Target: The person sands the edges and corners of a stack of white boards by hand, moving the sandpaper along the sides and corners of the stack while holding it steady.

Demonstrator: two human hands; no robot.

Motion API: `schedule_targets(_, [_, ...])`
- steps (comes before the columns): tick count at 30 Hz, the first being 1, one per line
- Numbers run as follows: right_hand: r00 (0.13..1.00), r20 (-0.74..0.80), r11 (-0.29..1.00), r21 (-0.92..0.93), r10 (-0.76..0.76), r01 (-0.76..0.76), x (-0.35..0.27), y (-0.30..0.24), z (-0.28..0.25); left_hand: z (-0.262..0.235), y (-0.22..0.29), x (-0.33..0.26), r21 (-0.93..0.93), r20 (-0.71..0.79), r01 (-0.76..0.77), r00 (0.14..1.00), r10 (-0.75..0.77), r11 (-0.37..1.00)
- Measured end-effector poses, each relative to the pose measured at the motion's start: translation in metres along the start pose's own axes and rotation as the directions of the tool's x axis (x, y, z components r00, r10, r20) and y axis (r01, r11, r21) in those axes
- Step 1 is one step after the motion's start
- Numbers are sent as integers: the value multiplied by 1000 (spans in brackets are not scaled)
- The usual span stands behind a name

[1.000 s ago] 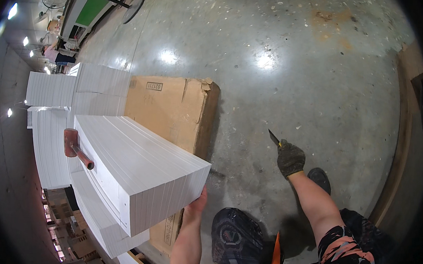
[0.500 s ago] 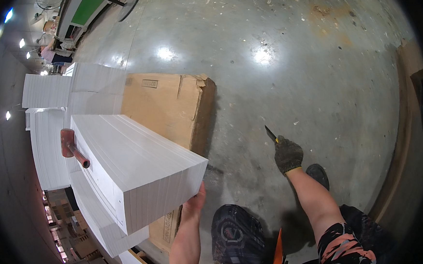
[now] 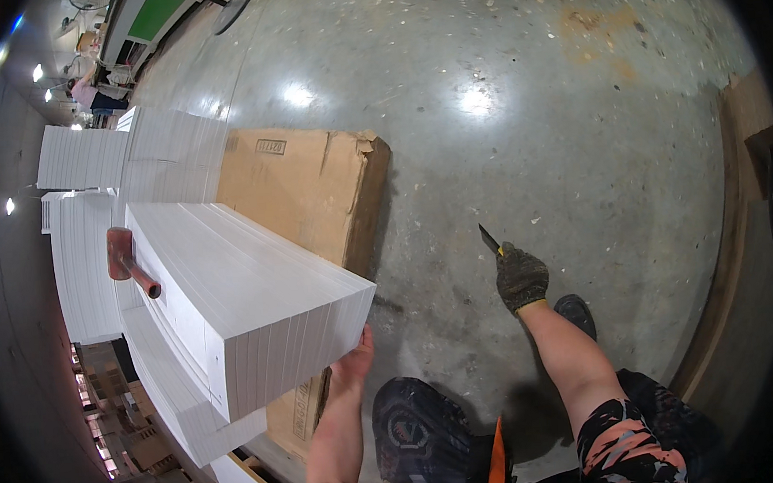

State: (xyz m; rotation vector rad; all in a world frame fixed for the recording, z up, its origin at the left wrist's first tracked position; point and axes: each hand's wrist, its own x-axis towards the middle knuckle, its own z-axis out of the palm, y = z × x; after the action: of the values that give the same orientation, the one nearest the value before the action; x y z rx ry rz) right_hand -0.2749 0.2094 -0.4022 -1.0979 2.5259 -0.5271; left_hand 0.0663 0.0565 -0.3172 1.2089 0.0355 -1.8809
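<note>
A stack of white boards [image 3: 246, 259] stands tilted on the left, its layered edges facing me. My bare left hand [image 3: 353, 360] touches the stack's near right corner from below, fingers stretched up along its side and partly hidden behind the edge. In my right hand [image 3: 522, 277], which wears a dark knit glove, is a utility knife [image 3: 490, 239] with a black blade and some yellow on the handle. The blade points up and left, over the floor and apart from the boards. A mallet [image 3: 122, 258] with a reddish head and handle lies on the stack's left face.
A large brown cardboard box [image 3: 299, 180] lies on the concrete floor behind the stack. More white boards [image 3: 87, 260] are piled at the far left. A person [image 3: 94, 95] is beside a green and white machine [image 3: 156, 16] in the distance. My shoe [image 3: 575, 317] is beyond my right forearm.
The whole view has shifted slightly. My left hand stays at the stack's corner, and the knife remains in my right hand at about the same place.
</note>
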Motion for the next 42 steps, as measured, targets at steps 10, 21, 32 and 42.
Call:
schedule_targets(10, [963,227,980,-100,-143,170,9,-13,-31,-20,10,-12,698,-135,36,987,82,716])
schedule_targets(21, [509,808,808,-71,-297,584,123,-67,-139,14,7,-60,932,276,-320,931,238,171])
schedule_targets(32, [581,132,445,782,-803,438,49,-129,-15,39,-23,-71,909,-127,-81,881,456,409])
schedule_targets(42, [401,582,433,805,-708,-404,45,-156,-38,42,-27,-72,859,-128,-154,859,496,489])
